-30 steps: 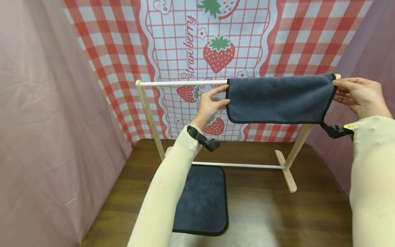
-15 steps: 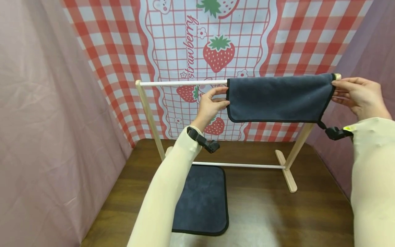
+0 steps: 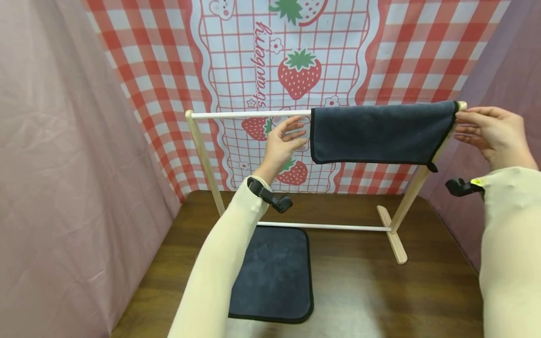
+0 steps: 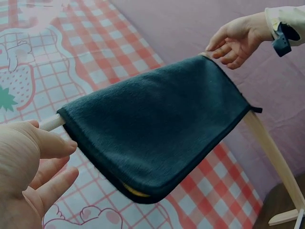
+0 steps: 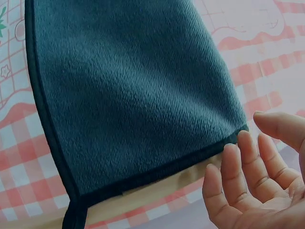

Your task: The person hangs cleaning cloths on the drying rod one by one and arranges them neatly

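Note:
A dark blue-grey towel [image 3: 380, 134] with black edging hangs folded over the right half of the white top bar [image 3: 249, 114] of a wooden rack. A small black loop sticks out from its lower right corner. My left hand [image 3: 281, 145] is just left of the towel's left edge, its fingers spread and holding nothing; the left wrist view shows a slight gap. At the upper right edge is my right hand [image 3: 498, 134], its thumb apart from the loosely bent fingers [image 5: 252, 162]. In the right wrist view, fingertips lie close to the edging; whether they touch it, I cannot tell.
A second dark towel [image 3: 274, 277] lies flat on the brown wooden table [image 3: 359, 291], partly behind my left sleeve. The rack's right post [image 3: 410, 197] stands on a wooden foot [image 3: 392, 234]. Behind hangs a red-checked strawberry cloth [image 3: 300, 75]; pink curtains [image 3: 55, 164] flank the sides.
My left hand has let go of the towel's left edge and drawn back a little to the left. The right hand's pinch has loosened, and the towel's lower right corner has swung inward.

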`<action>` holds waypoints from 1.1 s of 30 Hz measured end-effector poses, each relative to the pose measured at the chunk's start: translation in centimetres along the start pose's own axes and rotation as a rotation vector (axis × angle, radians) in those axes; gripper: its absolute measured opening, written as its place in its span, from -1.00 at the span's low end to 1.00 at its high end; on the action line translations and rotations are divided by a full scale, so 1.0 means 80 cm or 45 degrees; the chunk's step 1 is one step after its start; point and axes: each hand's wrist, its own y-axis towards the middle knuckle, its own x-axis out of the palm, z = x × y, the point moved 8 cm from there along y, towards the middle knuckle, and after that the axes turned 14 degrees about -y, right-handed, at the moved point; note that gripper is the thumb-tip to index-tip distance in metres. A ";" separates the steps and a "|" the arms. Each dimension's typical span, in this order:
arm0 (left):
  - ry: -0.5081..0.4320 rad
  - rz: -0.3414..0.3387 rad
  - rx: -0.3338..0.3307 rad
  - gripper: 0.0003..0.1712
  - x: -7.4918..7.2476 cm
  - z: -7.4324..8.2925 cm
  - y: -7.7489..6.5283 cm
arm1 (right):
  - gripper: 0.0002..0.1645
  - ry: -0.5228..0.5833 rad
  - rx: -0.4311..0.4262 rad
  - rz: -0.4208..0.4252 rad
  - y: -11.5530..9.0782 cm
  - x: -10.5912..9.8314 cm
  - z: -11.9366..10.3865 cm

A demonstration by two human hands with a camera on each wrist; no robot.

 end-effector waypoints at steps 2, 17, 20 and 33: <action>0.009 0.006 0.013 -0.33 -0.006 0.002 -0.001 | -0.92 0.003 -0.028 -0.015 -0.003 0.004 -0.002; -0.022 0.113 0.012 -0.28 -0.081 0.004 -0.028 | -0.93 0.061 -0.117 -0.230 -0.035 0.039 0.012; -0.024 0.138 0.016 -0.27 -0.094 0.003 -0.037 | -0.95 0.082 -0.140 -0.303 -0.042 0.046 0.019; -0.008 0.257 -0.039 -0.27 -0.148 -0.006 -0.076 | -0.82 0.009 -0.224 -0.480 -0.068 0.084 0.057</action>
